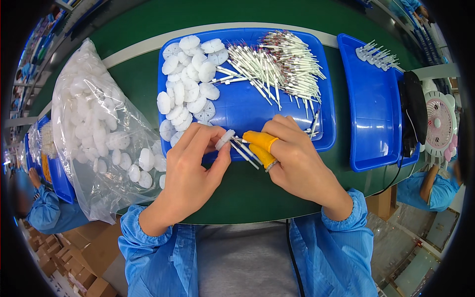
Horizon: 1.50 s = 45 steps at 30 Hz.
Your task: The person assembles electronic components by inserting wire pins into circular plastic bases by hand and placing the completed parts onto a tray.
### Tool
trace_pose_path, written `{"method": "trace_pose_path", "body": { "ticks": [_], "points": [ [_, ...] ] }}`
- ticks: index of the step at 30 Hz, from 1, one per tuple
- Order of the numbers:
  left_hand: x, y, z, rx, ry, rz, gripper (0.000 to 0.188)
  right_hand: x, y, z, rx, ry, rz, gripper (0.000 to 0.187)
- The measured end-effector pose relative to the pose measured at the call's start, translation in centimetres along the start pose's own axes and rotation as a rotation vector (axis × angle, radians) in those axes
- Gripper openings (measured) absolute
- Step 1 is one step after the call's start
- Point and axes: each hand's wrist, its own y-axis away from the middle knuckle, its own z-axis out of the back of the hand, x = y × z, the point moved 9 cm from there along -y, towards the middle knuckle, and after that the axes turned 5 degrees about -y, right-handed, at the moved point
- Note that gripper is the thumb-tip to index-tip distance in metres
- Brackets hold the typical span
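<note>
The left hand has its thumb and fingers clamped on a white slotted plastic disc, which is tilted up on its side just above the near edge of a blue plastic tray; slim white rods angle down from beside that disc, across the tray's near edge; the right hand meets them there, its two fingertips in yellow finger covers close together around the rods' upper ends, though whether they are clamped on a rod is too small to tell.

In the tray, loose white discs overlap along the left edge, from the far left corner down toward the near one; a heap of white rods with dark reddish tips fills the far right corner and runs along the right edge, a few strays lying near the near right corner.

The tray lies on a green surface; toward the surface's left end, a clear plastic bag holds many more white discs; right of the tray stands a second blue tray, with a cluster of white pin-like pieces at its far edge; beyond its right edge are a black object and a pink-and-white fan.
</note>
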Motion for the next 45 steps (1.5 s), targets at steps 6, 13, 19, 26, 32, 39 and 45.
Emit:
{"method": "trace_pose_path", "body": {
  "ticks": [6, 13, 19, 26, 32, 39, 45],
  "points": [
    [0.2, 0.3, -0.4, 0.014, -0.032, 0.032, 0.021, 0.8, -0.3, -0.8, 0.037, 0.045, 0.017, 0.041],
    [-0.4, 0.3, -0.2, -0.018, -0.038, -0.056, 0.022, 1.1, 0.4, -1.8, -0.049, -0.037, 0.052, 0.042],
    [-1.1, 0.6, 0.3, -0.032, -0.067, -0.110, 0.023, 1.8, 0.6, -1.0, -0.201, -0.123, 0.101, 0.037],
    [-1.2, 1.3, -0.1, 0.004, -0.098, -0.080, 0.026, 2.3, 0.6, -1.7, -0.238, -0.102, 0.114, 0.033],
    [-0.3, 0.4, 0.8, -0.108, -0.115, -0.070, 0.022, 0.6, -2.9, -0.4, -0.164, 0.032, 0.089, 0.031],
    [0.1, -0.2, 0.9, -0.059, 0.019, 0.030, 0.019, -2.2, -7.7, -1.2, -0.211, 0.618, 0.219, 0.008],
    [0.7, -0.1, 0.8, -0.020, 0.115, 0.130, 0.016, 0.0, -5.6, 0.7, -0.174, 0.460, 0.176, 0.016]
  ]
}}
